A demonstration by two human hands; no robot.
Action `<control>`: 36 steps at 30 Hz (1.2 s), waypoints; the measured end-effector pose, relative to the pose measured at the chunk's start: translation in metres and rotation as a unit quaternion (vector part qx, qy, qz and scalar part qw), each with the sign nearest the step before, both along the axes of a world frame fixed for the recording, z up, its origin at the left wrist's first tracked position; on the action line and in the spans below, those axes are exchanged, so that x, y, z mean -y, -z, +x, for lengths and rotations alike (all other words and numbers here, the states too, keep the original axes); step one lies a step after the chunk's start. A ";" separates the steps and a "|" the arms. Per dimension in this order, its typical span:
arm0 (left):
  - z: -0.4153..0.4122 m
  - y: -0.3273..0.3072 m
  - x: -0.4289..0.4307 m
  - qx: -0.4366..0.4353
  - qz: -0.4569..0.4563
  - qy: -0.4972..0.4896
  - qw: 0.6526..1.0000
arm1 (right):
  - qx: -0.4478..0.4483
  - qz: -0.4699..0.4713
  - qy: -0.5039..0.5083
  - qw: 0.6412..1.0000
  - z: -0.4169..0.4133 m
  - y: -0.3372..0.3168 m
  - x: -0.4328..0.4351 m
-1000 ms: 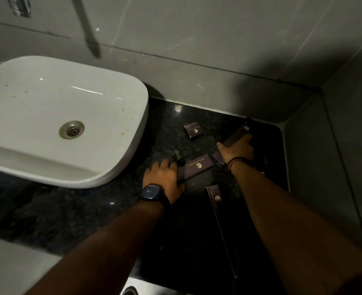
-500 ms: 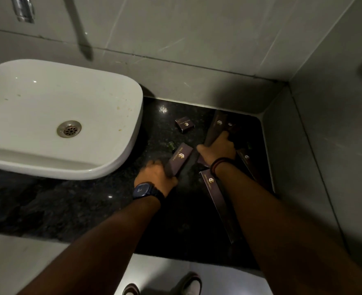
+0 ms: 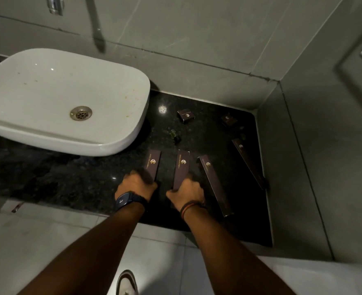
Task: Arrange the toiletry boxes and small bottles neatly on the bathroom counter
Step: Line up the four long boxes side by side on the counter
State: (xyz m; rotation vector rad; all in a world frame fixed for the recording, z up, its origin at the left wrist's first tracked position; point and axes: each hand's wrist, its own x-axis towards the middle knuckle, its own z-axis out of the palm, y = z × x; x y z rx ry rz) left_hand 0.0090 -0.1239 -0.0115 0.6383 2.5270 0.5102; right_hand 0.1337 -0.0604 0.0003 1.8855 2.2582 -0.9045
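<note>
Brown boxes (image 3: 152, 165) on black counter (image 3: 90, 177).

Four long boxes (image 3: 152, 165), two small square boxes (image 3: 186, 116), seemingly two small bottles (image 3: 174, 135), one sink (image 3: 120, 143)

The tabletop (image 3: 90, 179) looks like polished black stone, speckled and glossy enough to throw back small points of light. The basin (image 3: 54, 96) is smooth white glazed ceramic, lightly stained, with a dull metal drain (image 3: 81, 113) at its middle. The long boxes (image 3: 183, 167) appear to be matt dark card with a metallic gold emblem printed on top; the small boxes (image 3: 186, 115) have the same finish. A small bottle (image 3: 175, 136) looks like greenish clear plastic or glass. The wall tiles (image 3: 197, 35) are grey with a soft satin sheen. The tap (image 3: 55, 5) is shiny chrome.
</note>
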 end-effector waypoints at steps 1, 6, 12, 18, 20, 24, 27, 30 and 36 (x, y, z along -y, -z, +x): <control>0.002 0.002 0.002 0.000 -0.002 -0.003 1.000 | 0.001 0.004 -0.008 1.000 0.002 0.003 0.003; 0.004 0.003 0.006 -0.003 -0.012 0.001 1.000 | 0.005 0.010 -0.018 1.000 0.008 0.009 0.009; 0.017 -0.015 -0.012 -0.146 0.079 0.049 0.985 | -0.033 0.091 0.033 0.995 0.012 -0.005 -0.013; 0.068 -0.026 -0.061 -0.029 0.167 0.120 0.978 | -0.062 0.124 0.163 0.977 0.060 -0.043 -0.095; 0.093 -0.021 -0.077 0.037 0.153 0.125 0.980 | -0.024 0.135 0.158 0.978 0.086 -0.044 -0.122; 0.134 -0.010 -0.099 0.124 0.106 0.066 0.984 | 0.037 0.084 0.150 0.984 0.116 -0.025 -0.155; 0.151 -0.005 -0.112 0.144 0.086 0.013 0.986 | 0.064 0.066 0.136 0.986 0.122 -0.006 -0.165; 0.154 0.001 -0.119 0.143 0.059 0.022 0.988 | 0.075 0.067 0.123 0.987 0.122 0.005 -0.168; 0.147 0.002 -0.118 0.134 0.017 0.043 0.990 | 0.032 0.057 0.119 0.991 0.123 0.008 -0.144</control>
